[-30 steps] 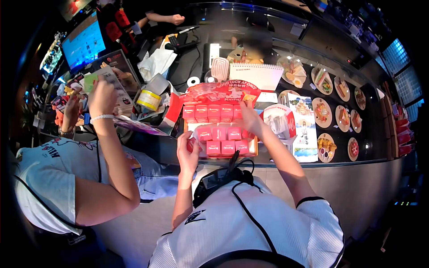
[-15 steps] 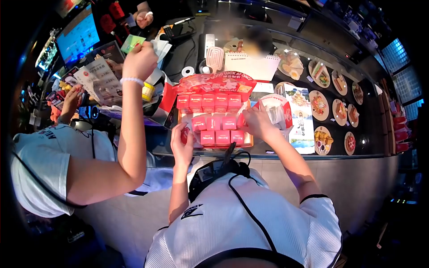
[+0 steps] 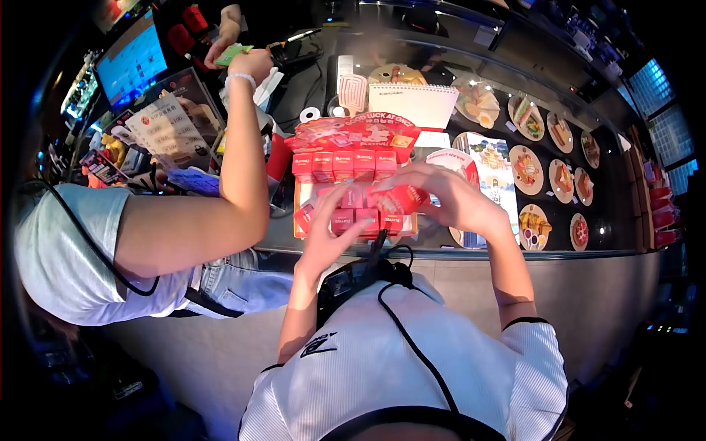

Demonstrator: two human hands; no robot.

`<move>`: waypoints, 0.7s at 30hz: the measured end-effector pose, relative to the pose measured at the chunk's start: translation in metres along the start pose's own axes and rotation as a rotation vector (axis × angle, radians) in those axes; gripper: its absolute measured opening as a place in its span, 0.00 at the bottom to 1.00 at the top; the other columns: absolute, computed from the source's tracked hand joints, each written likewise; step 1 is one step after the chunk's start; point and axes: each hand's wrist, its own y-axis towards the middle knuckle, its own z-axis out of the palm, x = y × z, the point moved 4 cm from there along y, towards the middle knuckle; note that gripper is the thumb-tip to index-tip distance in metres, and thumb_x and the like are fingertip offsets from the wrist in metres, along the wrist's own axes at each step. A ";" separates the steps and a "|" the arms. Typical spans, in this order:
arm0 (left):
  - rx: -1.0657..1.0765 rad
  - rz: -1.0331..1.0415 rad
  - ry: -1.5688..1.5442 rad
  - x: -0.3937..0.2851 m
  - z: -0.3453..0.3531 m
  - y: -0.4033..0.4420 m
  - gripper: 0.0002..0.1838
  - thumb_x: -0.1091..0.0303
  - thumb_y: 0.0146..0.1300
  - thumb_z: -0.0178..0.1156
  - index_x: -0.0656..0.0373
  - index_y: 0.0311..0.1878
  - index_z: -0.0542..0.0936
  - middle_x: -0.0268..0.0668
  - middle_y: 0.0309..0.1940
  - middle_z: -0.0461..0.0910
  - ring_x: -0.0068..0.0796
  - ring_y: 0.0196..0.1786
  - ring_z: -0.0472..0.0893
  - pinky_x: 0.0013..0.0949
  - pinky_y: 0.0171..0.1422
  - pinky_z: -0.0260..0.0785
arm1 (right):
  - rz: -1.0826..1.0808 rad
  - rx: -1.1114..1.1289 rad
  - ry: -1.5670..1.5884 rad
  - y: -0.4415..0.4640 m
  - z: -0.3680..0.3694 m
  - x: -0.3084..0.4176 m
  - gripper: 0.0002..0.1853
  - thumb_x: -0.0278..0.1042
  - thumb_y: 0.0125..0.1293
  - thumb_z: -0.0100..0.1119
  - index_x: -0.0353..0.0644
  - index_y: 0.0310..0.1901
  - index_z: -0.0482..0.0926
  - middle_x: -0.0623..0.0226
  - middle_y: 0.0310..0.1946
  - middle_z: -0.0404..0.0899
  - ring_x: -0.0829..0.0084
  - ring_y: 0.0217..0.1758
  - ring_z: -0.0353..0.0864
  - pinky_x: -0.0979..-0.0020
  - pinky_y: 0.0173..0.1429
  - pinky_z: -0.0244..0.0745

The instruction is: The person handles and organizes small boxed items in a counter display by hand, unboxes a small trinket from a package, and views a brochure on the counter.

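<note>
My right hand point(image 3: 460, 197) grips a red box point(image 3: 404, 198) from its outer side, tilted above the nearer boxes, so part of its label shows. My left hand point(image 3: 323, 234) is spread wide, thumb parted from fingers, around the front row point(image 3: 366, 220); blur hides whether it touches any. The back row point(image 3: 343, 166) stands tight together, labels facing me, presumably for display.

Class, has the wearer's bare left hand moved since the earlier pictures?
Yes: the left hand moved rightward from the left edge of the red cardboard display, over its small red boxes.
</note>
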 end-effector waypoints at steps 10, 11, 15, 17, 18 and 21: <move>0.154 -0.041 -0.026 -0.008 0.018 0.012 0.37 0.63 0.41 0.76 0.63 0.56 0.73 0.45 0.51 0.77 0.37 0.53 0.77 0.37 0.59 0.67 | -0.065 0.093 0.091 0.004 0.019 0.007 0.34 0.20 0.46 0.62 0.43 0.60 0.68 0.56 0.62 0.65 0.56 0.63 0.68 0.64 0.61 0.67; 0.091 0.026 -0.005 -0.010 0.017 0.012 0.37 0.62 0.39 0.77 0.64 0.55 0.73 0.45 0.49 0.77 0.37 0.50 0.79 0.36 0.55 0.70 | -0.085 0.087 0.061 0.003 0.019 0.008 0.41 0.28 0.45 0.68 0.44 0.65 0.62 0.54 0.65 0.61 0.52 0.66 0.64 0.62 0.65 0.64; 0.014 0.144 0.153 -0.012 0.021 0.010 0.36 0.56 0.43 0.72 0.62 0.55 0.72 0.47 0.50 0.76 0.49 0.50 0.77 0.40 0.53 0.70 | 0.112 -0.013 -0.039 0.006 0.031 0.002 0.40 0.40 0.49 0.71 0.35 0.62 0.64 0.47 0.56 0.70 0.49 0.63 0.67 0.61 0.64 0.64; 0.074 0.143 0.199 -0.003 0.026 0.008 0.36 0.56 0.46 0.71 0.63 0.57 0.71 0.48 0.51 0.75 0.49 0.55 0.74 0.41 0.58 0.67 | 0.096 -0.061 -0.136 0.007 0.039 -0.008 0.35 0.40 0.49 0.71 0.36 0.58 0.68 0.47 0.53 0.73 0.49 0.59 0.70 0.61 0.62 0.66; 0.079 0.139 0.207 -0.001 0.022 0.008 0.35 0.57 0.47 0.71 0.63 0.57 0.70 0.48 0.52 0.74 0.49 0.57 0.73 0.42 0.59 0.66 | 0.157 -0.068 -0.114 0.008 0.035 -0.008 0.34 0.39 0.49 0.70 0.36 0.57 0.69 0.48 0.52 0.73 0.49 0.58 0.71 0.61 0.62 0.66; 0.056 0.071 0.240 0.008 0.009 0.004 0.34 0.60 0.50 0.70 0.64 0.58 0.69 0.50 0.55 0.72 0.49 0.61 0.69 0.42 0.64 0.62 | 0.274 -0.141 -0.140 0.004 0.019 -0.016 0.30 0.38 0.50 0.70 0.38 0.54 0.72 0.50 0.51 0.74 0.49 0.58 0.71 0.60 0.62 0.65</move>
